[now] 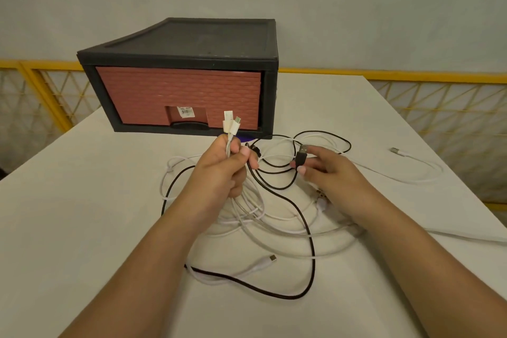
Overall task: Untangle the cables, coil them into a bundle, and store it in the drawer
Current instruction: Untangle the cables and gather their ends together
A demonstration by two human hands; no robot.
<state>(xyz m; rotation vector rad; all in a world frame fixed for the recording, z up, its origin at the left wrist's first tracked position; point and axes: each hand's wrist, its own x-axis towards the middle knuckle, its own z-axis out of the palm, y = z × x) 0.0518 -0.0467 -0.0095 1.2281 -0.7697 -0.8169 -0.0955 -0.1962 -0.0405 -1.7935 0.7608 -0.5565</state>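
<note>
Upper left, the drawer (178, 99) sits closed, waiting. Centre frame, the left hand (222, 170) fists the white plug ends (230, 123) upright to gather them. Just right of it, the right hand (326, 170) seems to pinch the black USB plug (301, 155) above the cable tangle (277, 232).

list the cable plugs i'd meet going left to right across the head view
white plugs gripped in the left hand → white usb-c plug lying on the table nearest the person → black usb plug pinched by the right hand → lone white plug lying far right
</note>
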